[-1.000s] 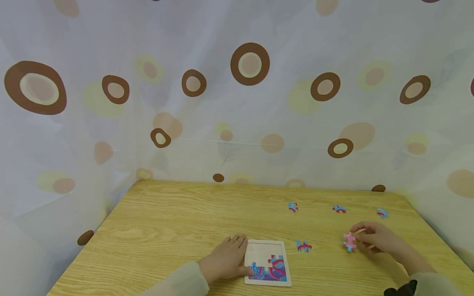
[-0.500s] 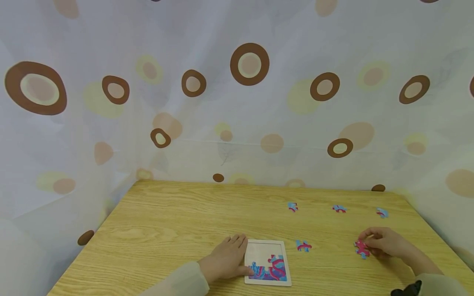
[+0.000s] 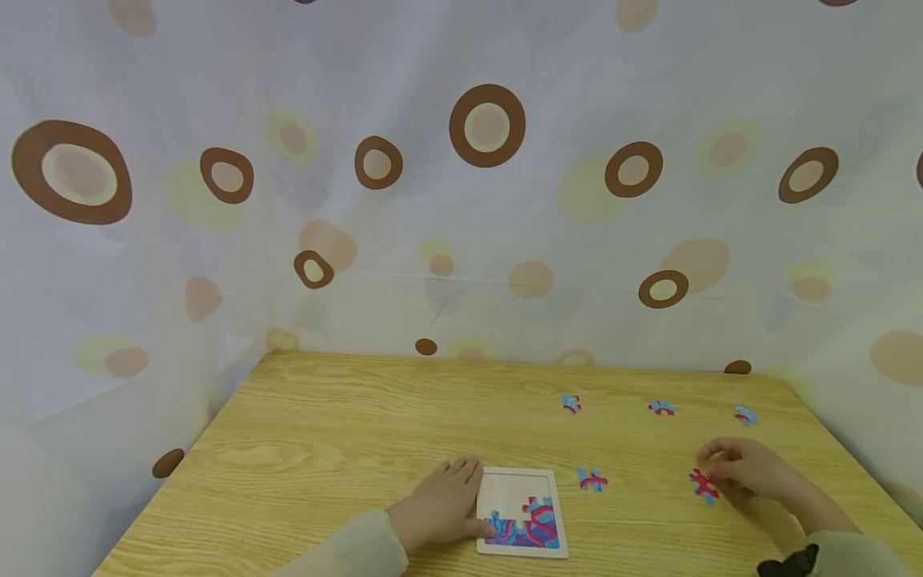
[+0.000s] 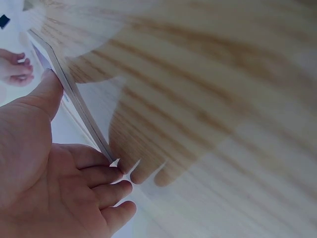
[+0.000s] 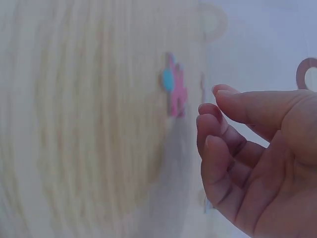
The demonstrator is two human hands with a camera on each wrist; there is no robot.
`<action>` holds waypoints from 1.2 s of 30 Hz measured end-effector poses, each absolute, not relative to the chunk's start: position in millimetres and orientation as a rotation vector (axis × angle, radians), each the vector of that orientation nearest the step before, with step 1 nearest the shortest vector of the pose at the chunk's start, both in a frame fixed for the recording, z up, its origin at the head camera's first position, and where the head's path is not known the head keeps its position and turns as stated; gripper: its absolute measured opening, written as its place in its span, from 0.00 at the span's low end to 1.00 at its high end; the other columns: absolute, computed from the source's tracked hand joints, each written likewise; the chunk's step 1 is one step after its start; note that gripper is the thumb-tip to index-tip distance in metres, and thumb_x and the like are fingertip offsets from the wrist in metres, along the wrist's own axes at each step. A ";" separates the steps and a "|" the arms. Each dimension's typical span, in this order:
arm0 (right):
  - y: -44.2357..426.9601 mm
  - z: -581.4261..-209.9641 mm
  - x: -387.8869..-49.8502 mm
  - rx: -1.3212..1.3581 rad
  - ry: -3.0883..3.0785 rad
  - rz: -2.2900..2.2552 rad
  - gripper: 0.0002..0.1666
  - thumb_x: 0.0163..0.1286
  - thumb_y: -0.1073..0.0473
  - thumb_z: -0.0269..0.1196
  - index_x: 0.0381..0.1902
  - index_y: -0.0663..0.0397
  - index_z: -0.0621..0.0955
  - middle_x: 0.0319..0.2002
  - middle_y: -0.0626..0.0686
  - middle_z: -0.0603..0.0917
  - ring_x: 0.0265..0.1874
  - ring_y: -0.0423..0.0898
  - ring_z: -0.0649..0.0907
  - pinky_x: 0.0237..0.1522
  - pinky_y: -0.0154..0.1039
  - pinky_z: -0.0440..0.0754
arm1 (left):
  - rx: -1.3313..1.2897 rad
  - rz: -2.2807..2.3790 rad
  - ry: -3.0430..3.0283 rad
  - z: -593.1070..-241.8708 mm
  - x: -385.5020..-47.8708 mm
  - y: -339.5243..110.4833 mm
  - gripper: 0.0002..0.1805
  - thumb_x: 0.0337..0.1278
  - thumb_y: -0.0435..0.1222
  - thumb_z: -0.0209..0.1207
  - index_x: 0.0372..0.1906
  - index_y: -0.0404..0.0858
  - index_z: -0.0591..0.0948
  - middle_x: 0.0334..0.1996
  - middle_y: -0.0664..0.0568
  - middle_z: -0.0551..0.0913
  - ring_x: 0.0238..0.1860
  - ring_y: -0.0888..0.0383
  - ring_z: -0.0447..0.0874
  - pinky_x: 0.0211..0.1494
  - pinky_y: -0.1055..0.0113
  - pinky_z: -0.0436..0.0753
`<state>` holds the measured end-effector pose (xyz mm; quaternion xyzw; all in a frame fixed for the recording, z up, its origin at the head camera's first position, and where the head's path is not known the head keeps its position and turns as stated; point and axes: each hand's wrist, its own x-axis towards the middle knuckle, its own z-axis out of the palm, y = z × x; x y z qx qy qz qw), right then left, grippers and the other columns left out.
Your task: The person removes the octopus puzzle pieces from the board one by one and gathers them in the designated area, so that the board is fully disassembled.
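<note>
My left hand (image 3: 441, 503) rests at the left edge of a small white-framed puzzle tray (image 3: 503, 490), its thumb lying over the rim. In the left wrist view, the fingers of the left hand (image 4: 74, 183) extend along the tray's side. Joined blue, purple and pink jigsaw pieces (image 3: 537, 530) fill the tray's lower and right part. A pink and blue jigsaw piece (image 3: 702, 484) lies on the table at the right. Beside it is my right hand (image 3: 753, 471); the right wrist view shows a gap between its loosely curled fingers (image 5: 213, 161) and the piece.
More loose jigsaw pieces lie on the wooden table (image 3: 375, 417): one piece (image 3: 592, 480) right of the tray, and a back row with a left piece (image 3: 570, 403), a middle piece (image 3: 660, 408) and a right piece (image 3: 746, 415). A patterned curtain (image 3: 433, 208) borders the table.
My right hand has carried the pink and blue jigsaw piece slightly right and nearer to me, put it on the table and let go. The left hand and tray have stayed in place.
</note>
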<state>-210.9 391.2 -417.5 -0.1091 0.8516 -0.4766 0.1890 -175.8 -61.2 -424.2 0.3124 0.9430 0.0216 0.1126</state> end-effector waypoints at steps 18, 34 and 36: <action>274.5 -386.7 -206.4 -0.684 2.472 -1.295 0.18 0.69 0.60 0.56 0.49 0.71 0.73 0.30 0.56 0.74 0.21 0.46 0.73 0.19 0.40 0.75 | 0.919 0.046 2.761 -421.7 -175.2 -60.5 0.47 0.53 0.63 0.48 0.69 0.34 0.59 0.68 0.45 0.58 0.67 0.52 0.54 0.66 0.59 0.58; 191.4 -419.6 -188.9 -0.832 2.388 -1.164 0.13 0.61 0.63 0.64 0.44 0.58 0.77 0.36 0.51 0.75 0.22 0.39 0.72 0.25 0.32 0.73 | 0.917 0.024 2.782 -421.1 -174.3 -59.7 0.47 0.53 0.64 0.48 0.68 0.34 0.60 0.67 0.45 0.59 0.67 0.52 0.55 0.66 0.59 0.59; 187.7 -421.5 -186.9 -0.841 2.392 -1.152 0.13 0.60 0.62 0.64 0.43 0.57 0.77 0.36 0.51 0.75 0.22 0.38 0.71 0.24 0.32 0.73 | 0.910 0.028 2.781 -422.1 -174.8 -59.7 0.47 0.52 0.64 0.48 0.68 0.34 0.60 0.67 0.46 0.59 0.67 0.52 0.55 0.66 0.59 0.59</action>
